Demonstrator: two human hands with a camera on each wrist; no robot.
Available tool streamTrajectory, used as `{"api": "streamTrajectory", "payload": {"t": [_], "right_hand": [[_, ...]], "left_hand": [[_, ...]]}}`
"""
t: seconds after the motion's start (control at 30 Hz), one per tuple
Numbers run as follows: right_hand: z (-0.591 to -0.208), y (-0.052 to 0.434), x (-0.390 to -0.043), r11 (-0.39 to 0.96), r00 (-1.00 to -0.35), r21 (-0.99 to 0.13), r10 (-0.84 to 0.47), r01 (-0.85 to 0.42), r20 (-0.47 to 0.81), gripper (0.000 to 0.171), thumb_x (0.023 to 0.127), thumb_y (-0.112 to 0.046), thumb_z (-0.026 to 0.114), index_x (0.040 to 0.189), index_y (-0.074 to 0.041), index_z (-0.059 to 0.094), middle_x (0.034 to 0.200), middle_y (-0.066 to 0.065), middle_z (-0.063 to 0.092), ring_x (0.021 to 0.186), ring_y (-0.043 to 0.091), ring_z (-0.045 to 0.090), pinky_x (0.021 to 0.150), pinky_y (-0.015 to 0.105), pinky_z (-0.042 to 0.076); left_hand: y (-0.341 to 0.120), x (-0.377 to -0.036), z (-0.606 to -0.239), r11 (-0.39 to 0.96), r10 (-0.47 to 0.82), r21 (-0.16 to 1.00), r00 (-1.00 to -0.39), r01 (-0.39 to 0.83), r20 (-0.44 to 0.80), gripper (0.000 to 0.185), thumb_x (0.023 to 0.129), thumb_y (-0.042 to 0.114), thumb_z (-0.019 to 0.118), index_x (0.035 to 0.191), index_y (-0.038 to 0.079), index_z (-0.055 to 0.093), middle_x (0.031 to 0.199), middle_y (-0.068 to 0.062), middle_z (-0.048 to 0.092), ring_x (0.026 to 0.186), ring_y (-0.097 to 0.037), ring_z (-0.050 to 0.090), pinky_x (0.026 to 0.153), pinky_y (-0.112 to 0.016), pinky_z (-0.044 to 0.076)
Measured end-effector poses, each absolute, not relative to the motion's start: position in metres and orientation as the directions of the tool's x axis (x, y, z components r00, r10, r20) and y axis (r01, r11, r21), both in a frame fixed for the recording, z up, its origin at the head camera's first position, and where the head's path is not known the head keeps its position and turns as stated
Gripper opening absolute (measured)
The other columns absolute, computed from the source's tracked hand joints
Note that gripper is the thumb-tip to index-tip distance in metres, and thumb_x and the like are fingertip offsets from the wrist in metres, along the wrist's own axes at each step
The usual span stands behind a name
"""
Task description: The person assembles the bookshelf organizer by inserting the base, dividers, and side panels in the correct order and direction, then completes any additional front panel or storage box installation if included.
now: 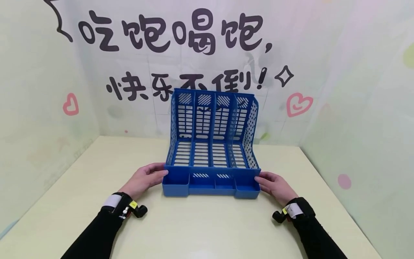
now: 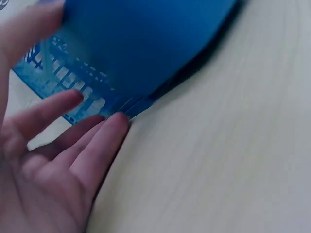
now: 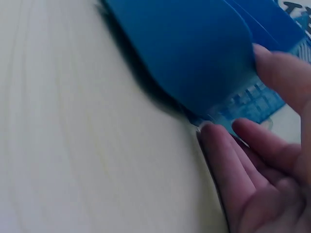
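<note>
The rack, a blue four-slot file holder, stands upright at the middle of the table, its low front tray facing me at 6 o'clock. I have my left hand at its 9 o'clock corner and my right hand at its 3 o'clock corner. Both lie with fingers nearly straight, tips touching the tray's ends, nothing clasped. From the left wrist view the fingertips meet the rack's bottom edge; the right wrist view shows the same. At 12 o'clock, behind the rack, hangs a wall with black lettering and pink hearts.
</note>
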State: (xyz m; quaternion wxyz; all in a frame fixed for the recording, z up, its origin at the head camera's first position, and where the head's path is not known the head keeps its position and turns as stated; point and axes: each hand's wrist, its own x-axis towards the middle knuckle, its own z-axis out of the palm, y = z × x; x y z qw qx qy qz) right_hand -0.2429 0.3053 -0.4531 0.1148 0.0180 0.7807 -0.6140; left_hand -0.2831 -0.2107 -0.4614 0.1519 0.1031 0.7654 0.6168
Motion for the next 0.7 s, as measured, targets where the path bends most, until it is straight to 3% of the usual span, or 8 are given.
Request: {"api": "streamTrajectory", "payload": {"t": [0.17, 0.43, 0.6, 0.7], "right_hand": [[-0.462, 0.292, -0.24, 0.202, -0.981, -0.96, 0.012, 0.194, -0.196, 0.056, 0.106, -0.031, 0.077, 0.143, 0.007, 0.061, 0.132, 0.011, 0.072, 0.11, 0.009, 0.073, 0.096, 0.023, 0.063], [-0.466, 0.284, -0.241, 0.177, -0.982, -0.969, 0.101, 0.174, -0.158, 0.051, 0.102, -0.033, 0.082, 0.133, 0.005, 0.068, 0.119, 0.004, 0.074, 0.105, 0.009, 0.073, 0.092, 0.024, 0.065], [-0.467, 0.285, -0.237, 0.189, -0.982, -0.964, 0.069, 0.185, -0.175, 0.054, 0.106, -0.034, 0.077, 0.141, 0.005, 0.063, 0.129, 0.01, 0.073, 0.109, 0.012, 0.073, 0.093, 0.024, 0.064], [-0.465, 0.289, -0.232, 0.254, -0.989, -0.955, 0.05, 0.151, -0.143, 0.06, 0.111, -0.038, 0.068, 0.152, 0.004, 0.055, 0.144, 0.021, 0.067, 0.121, 0.022, 0.073, 0.101, 0.03, 0.063]], "left_hand": [[-0.205, -0.277, -0.464, 0.206, 0.235, 0.973, -0.959, -0.109, -0.157, 0.077, 0.106, 0.049, 0.072, 0.16, -0.001, 0.051, 0.163, -0.023, 0.055, 0.14, -0.027, 0.066, 0.11, -0.031, 0.059], [-0.2, -0.274, -0.465, 0.223, 0.179, 0.966, -0.969, -0.13, -0.172, 0.079, 0.104, 0.055, 0.072, 0.158, 0.0, 0.055, 0.164, -0.022, 0.055, 0.144, -0.033, 0.064, 0.114, -0.037, 0.057], [-0.198, -0.272, -0.471, 0.247, 0.198, 0.962, -0.966, -0.118, -0.169, 0.079, 0.107, 0.053, 0.07, 0.159, -0.003, 0.051, 0.164, -0.025, 0.054, 0.147, -0.036, 0.061, 0.118, -0.044, 0.055], [-0.2, -0.27, -0.469, 0.257, 0.236, 0.964, -0.963, -0.07, -0.133, 0.081, 0.109, 0.051, 0.066, 0.166, -0.002, 0.041, 0.169, -0.026, 0.047, 0.149, -0.04, 0.058, 0.119, -0.047, 0.054]]}}
